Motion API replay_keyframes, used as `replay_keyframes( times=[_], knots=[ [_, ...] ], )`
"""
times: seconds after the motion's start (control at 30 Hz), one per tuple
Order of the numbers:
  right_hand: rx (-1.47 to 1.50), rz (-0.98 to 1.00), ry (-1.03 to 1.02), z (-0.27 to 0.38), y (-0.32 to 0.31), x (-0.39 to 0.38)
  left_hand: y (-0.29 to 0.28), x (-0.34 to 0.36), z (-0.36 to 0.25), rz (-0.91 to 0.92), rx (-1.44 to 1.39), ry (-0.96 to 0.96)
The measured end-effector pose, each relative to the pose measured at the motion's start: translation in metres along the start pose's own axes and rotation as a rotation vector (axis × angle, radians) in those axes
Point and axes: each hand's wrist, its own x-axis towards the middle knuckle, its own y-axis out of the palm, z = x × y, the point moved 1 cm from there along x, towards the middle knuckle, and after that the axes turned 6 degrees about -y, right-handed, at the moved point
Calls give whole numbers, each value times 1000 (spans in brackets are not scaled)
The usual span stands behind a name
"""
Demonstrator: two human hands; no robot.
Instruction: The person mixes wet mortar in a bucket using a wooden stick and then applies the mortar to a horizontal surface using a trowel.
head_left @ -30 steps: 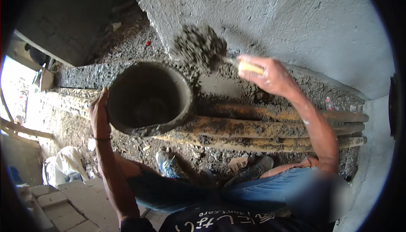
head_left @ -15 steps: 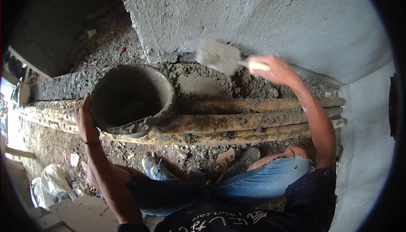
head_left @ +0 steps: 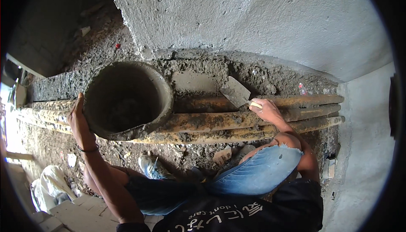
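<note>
My left hand (head_left: 80,124) grips the left side of a mortar-caked bucket (head_left: 163,89), which is tipped so that its mouth faces up toward me. Deep inside it lies some grey mortar (head_left: 127,110), dim in the shadow. In my right hand (head_left: 268,111) is the pale handle of a trowel (head_left: 236,91). The trowel's grey-smeared blade points up and left, just over the far edge of the yellow poles (head_left: 203,123). Beyond the blade, a strip of lumpy mortar (head_left: 249,73) runs along the foot of the wall.
A rough plastered wall (head_left: 253,20) rises at the far side, and a smooth wall (head_left: 368,118) closes off the right. A small plastic bottle (head_left: 302,89) lies near the poles' right end. White sacks (head_left: 53,185) sit at lower left, beside paving blocks (head_left: 84,211).
My right hand has brought the trowel down and toward me, from the wall's foot to the poles. My left hand stays on the bucket, which appears slightly farther left.
</note>
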Motion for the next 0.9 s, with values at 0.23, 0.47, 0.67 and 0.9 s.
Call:
replay_keyframes(
  times=[0.23,0.47,0.67,0.9],
  knots=[
    [347,228,356,11,2,-10,-14,5,3,-54,11,-65],
    [306,29,211,21,45,31,-46,-3,-36,18,217,3],
    [51,177,108,-2,13,62,-69,15,-40,150,270,11],
    [-69,193,-348,-12,-26,136,-89,12,-40,49,327,-46]
  ],
)
